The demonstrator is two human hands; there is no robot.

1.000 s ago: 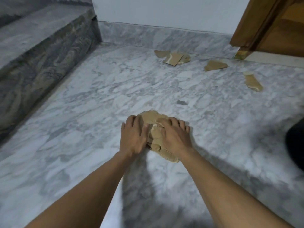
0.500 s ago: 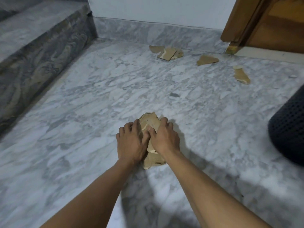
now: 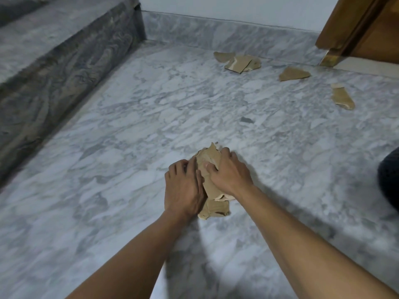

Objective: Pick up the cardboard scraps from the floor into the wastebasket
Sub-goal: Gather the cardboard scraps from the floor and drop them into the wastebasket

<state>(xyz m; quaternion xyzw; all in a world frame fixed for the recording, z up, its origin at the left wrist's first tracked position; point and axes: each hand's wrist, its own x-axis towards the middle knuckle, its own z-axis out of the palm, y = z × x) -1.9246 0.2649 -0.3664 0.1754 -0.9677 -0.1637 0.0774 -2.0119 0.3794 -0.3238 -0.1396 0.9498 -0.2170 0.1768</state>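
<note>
A bundle of brown cardboard scraps (image 3: 210,160) is pressed between both hands just above the marble floor. My left hand (image 3: 183,188) clasps its left side and my right hand (image 3: 228,175) grips its right side and top. More scraps lie far back: a small heap of scraps (image 3: 237,61) by the skirting, a single scrap (image 3: 293,74) to its right, and another scrap (image 3: 343,97) further right. The dark mesh wastebasket (image 3: 389,180) shows only as a sliver at the right edge.
A grey marble step (image 3: 54,52) runs along the left. A wooden door frame (image 3: 354,26) stands at the back right above a pale threshold. A small dark chip (image 3: 246,120) lies on the marble floor (image 3: 129,147) mid-way.
Both hands have squeezed the scraps into a tighter, more upright bundle. The view swung, so less of the wastebasket shows at the right than half a second ago.
</note>
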